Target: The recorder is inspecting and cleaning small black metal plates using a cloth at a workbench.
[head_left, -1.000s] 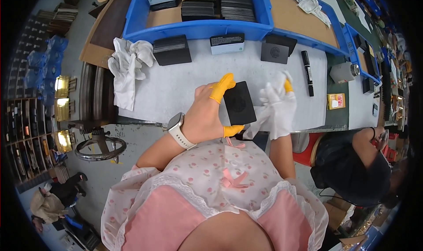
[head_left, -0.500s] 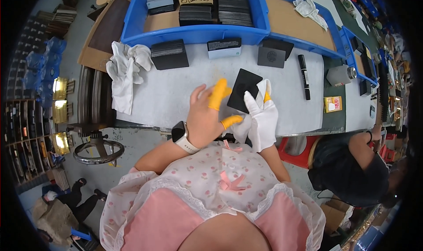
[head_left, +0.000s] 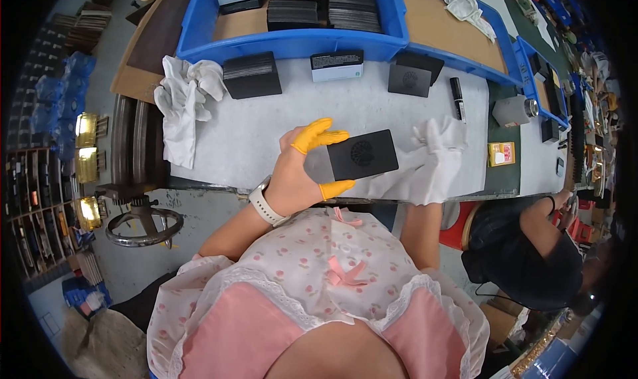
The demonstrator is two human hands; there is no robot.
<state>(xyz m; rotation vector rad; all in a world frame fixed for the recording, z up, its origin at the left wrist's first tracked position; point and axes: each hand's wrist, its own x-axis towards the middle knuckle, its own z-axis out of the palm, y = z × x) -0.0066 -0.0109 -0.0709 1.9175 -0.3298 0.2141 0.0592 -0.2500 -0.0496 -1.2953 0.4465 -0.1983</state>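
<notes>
A thin black card with a round embossed emblem is held by my left hand above the worktop. Yellow finger cots cover several of its fingertips, which pinch the card's left end from top and bottom. My right hand, in a white glove, is over the worktop at the right and smeared by motion. Its fingers reach the black marker pen and hide its lower end; whether they touch the pen I cannot tell.
Card stacks, a black-and-pale-blue box and emblem cards stand along a blue bin. White gloves lie left. A yellow packet and grey bottle are right. A person sits at right.
My left hand has closed on the black card, which has turned more level and shows its emblem. My right hand has let go of it and moved right to the marker pen.
</notes>
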